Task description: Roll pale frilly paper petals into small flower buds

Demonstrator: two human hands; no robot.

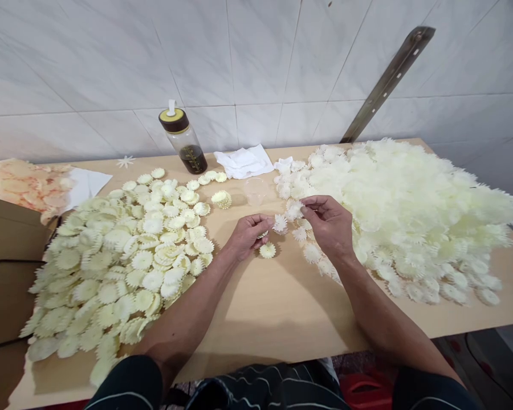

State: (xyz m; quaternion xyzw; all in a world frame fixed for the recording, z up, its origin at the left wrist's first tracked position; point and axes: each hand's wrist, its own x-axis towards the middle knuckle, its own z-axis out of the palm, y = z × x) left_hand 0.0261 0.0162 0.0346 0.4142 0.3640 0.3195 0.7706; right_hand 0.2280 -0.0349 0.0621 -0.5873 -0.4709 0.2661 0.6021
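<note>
In the middle of the table, my left hand (pixel 251 234) has its thumb and fingers closed on a pale flower-shaped petal piece (pixel 280 224) that sticks out at its fingertips. A yellowish petal disc (pixel 267 250) lies just below that hand. To the right, my right hand (pixel 330 223) pinches a translucent white petal piece (pixel 294 209) at the near edge of a big heap of white petal pieces (pixel 402 199). Left of my left forearm spreads a wide pile of cream-yellow petal discs (pixel 141 256). A small stack of discs (pixel 221 199) stands between the heaps.
A bottle of dark liquid (pixel 186 142) stands near the tiled wall, beside crumpled tissue (pixel 243 162). A clear plastic cup (pixel 255 191) sits before the tissue. Pinkish petals (pixel 25 185) and a cardboard box (pixel 12 273) are at far left. A metal strip (pixel 387 85) leans on the wall.
</note>
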